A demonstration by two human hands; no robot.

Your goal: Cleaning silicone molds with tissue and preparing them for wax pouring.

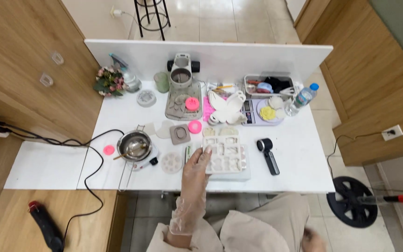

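Head | one left hand [196, 169] touching one mould tray [227, 156]

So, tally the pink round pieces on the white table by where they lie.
On the grey tray: 1 pink disc
Beside the brown mould: 1 pink disc
Left of the metal pot: 1 pink disc
Total: 3
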